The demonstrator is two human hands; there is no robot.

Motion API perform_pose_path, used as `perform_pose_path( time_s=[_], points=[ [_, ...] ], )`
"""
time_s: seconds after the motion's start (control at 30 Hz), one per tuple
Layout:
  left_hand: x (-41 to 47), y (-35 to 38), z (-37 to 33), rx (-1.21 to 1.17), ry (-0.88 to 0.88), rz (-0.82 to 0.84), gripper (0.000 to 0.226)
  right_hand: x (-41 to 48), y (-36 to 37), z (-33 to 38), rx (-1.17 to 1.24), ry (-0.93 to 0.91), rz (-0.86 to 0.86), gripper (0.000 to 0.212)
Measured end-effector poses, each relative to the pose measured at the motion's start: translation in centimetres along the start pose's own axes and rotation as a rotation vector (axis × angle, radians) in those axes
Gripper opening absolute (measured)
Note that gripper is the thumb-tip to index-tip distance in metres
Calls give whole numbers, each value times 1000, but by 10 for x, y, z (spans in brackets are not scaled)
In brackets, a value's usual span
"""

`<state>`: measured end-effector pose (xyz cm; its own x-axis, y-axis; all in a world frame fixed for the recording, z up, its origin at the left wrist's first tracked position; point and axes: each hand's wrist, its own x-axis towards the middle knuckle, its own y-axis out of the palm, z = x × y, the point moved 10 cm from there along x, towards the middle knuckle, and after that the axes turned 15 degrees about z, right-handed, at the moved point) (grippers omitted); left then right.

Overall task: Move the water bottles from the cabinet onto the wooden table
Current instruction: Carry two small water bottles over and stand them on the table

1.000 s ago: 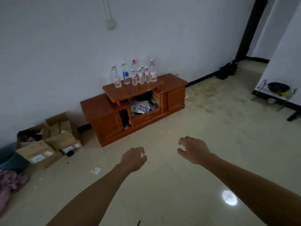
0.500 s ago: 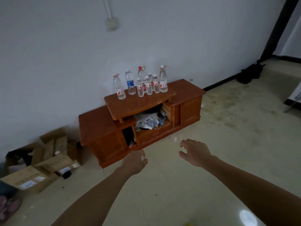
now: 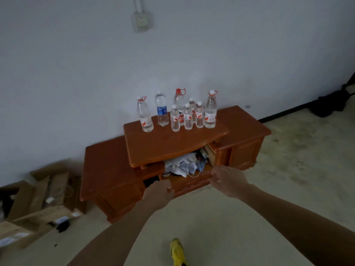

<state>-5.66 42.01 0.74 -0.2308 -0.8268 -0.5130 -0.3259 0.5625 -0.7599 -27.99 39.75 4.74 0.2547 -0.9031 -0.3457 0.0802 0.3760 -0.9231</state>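
Water bottles [image 3: 187,118], upright on cabinet [image 3: 172,144] top (clustered near the wall); left hand [image 3: 158,192], right hand [image 3: 228,181] empty, loosely curled, outstretched, likely for pickup.

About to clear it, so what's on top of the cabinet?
On the cabinet, eight upright bottles stand on the raised middle shelf, one with a blue label. Back ones are partly hidden by the front row; more could be behind.

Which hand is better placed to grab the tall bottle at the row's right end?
Likely the right hand: empty and nearer in line with the tall right-end bottle; the left hand sits further left.
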Motion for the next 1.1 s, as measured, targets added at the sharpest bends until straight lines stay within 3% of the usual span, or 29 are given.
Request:
perform_pose_path(
  time_s=[0.13, 0.37, 0.6, 0.8, 0.93, 1.1],
  points=[
    [98, -69, 12, 23, 40, -27, 28, 100, -38, -16, -9, 22, -2, 15],
    [228, -196, 1, 46, 67, -41, 23, 231, -133, -44, 16, 71, -63, 21],
    [343, -239, 4, 50, 50, -10, 20, 361, -153, -89, 31, 48, -6, 31],
    [432, -282, 14, 22, -70, -42, 21, 488, -173, -110, 37, -57, 16, 29],
    [483, -313, 13, 14, -137, -72, 25, 568, -186, -118, 14, -123, 35, 49],
    [531, -320, 9, 23, -163, -42, 53, 631, -179, -109, -29, -175, 122, 50]
  ],
)
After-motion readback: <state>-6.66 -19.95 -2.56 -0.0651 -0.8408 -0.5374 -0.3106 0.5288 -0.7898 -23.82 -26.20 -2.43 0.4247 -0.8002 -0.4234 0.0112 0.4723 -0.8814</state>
